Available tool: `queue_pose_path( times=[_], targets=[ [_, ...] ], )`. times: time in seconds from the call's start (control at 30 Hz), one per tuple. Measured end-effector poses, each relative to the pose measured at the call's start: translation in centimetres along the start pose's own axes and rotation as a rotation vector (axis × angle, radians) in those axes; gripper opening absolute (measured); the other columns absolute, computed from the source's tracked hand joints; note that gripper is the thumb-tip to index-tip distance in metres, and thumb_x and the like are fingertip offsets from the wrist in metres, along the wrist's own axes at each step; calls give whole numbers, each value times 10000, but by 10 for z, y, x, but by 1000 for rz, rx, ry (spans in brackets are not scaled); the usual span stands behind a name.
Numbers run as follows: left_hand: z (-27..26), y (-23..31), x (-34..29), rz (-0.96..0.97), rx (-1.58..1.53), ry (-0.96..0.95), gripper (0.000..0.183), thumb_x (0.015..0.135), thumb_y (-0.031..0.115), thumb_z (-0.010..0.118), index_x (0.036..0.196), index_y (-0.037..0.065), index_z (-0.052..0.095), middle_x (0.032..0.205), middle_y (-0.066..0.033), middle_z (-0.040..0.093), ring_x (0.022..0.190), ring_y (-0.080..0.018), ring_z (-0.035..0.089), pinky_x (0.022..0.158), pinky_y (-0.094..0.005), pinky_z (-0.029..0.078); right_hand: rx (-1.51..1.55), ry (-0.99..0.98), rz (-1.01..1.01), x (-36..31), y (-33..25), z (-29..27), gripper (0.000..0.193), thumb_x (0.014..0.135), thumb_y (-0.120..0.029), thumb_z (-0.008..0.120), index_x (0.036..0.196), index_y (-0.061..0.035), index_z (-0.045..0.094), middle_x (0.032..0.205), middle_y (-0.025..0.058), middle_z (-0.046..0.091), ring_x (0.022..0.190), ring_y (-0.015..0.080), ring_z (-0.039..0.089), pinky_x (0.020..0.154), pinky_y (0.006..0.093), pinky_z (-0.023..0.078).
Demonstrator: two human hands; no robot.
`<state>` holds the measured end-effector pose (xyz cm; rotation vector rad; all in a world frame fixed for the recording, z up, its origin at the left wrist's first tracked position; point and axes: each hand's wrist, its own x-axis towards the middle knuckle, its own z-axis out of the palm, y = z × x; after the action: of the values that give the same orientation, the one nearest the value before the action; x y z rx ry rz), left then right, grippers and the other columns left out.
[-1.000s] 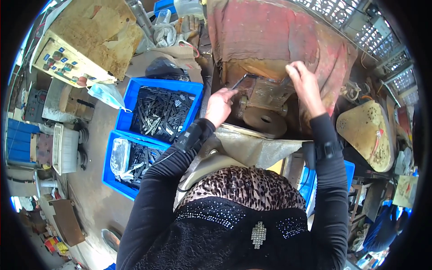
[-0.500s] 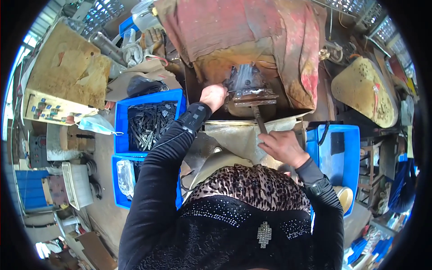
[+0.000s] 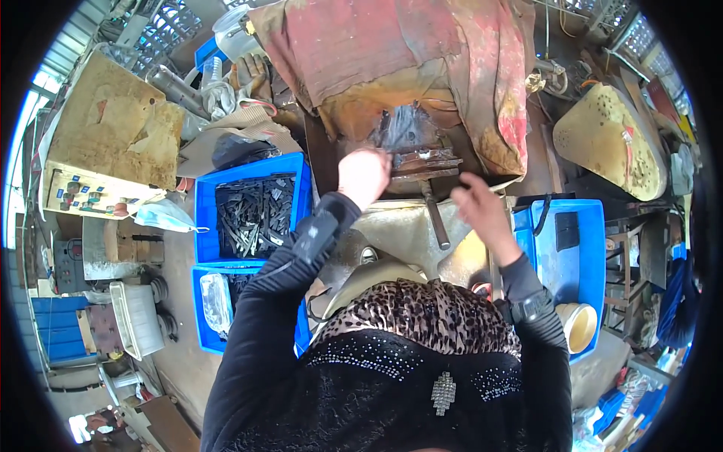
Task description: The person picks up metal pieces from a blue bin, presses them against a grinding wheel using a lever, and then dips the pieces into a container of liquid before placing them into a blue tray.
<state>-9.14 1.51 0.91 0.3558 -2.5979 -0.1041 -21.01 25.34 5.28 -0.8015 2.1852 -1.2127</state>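
Observation:
A rusty metal fixture with stacked plates [image 3: 425, 160] stands in front of me, and a metal bar handle [image 3: 436, 223] slants from it toward me. A greyish, worn block [image 3: 410, 124] rises behind the plates. My left hand [image 3: 363, 178] is at the fixture's left end, blurred, its fingers curled in; whatever they may hold is hidden. My right hand [image 3: 484, 215] hovers right of the handle, apart from it, with loosely bent, separated fingers and nothing in them.
A stained red cloth [image 3: 376, 45] drapes over the machine behind the fixture. On the left, a blue bin [image 3: 301, 196] holds many dark strips, and a second blue bin [image 3: 203, 331] holds a clear plastic container. Another blue bin [image 3: 591, 264] with a cream tub [image 3: 578, 325] stands right.
My right hand has let go of the bar handle and moved up and right. The handle now hangs unheld. My left hand has shifted slightly down and stays beside the fixture.

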Motion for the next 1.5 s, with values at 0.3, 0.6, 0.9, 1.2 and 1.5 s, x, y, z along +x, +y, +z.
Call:
queue_pose_path(
  times=[0.3, 0.6, 0.9, 1.2, 1.5],
  targets=[
    [-58, 65, -15, -195, -713, -44, 265, 889, 77, 545, 1120, 79, 675, 887, -52, 606, 671, -158, 545, 586, -264, 475, 859, -36, 95, 38, -28, 15, 405, 956, -214, 579, 1316, -45, 503, 852, 80, 639, 755, 157, 640, 685, 282, 519],
    [40, -67, -17, -445, -980, -117, 429, 892, -31, 522, 1268, 137, 640, 1034, -77, 675, 760, -160, 570, 720, -276, 476, -137, -386, -569, -40, -3, 11, 328, 851, -69, 673, 1175, -82, 624, 866, 73, 682, 712, 265, 669, 622, 355, 513],
    [62, -69, -13, -241, -641, -420, 315, 856, 42, 582, 1144, 114, 687, 1056, -170, 691, 1000, -338, 650, 872, -358, 499, -412, -335, -621, -48, 3, 14, 468, 717, -45, 736, 1167, -125, 634, 867, 116, 661, 720, 339, 639, 613, 407, 511],
    [69, -66, -12, -258, -385, -455, 308, 927, 213, 524, 1195, 166, 669, 1125, -168, 672, 1029, -348, 639, 907, -387, 487, -385, -304, -673, -49, 4, 18, 492, 686, -25, 723, 1161, -108, 624, 831, 115, 638, 707, 340, 631, 597, 414, 502],
    [78, -86, -12, -119, -321, -561, 360, 921, 163, 526, 1271, 164, 613, 1135, -178, 659, 1036, -362, 631, 891, -409, 492, -434, -272, -740, -49, 3, 20, 489, 685, -16, 707, 1158, -97, 612, 786, 97, 598, 666, 314, 617, 575, 400, 498]
  ],
)
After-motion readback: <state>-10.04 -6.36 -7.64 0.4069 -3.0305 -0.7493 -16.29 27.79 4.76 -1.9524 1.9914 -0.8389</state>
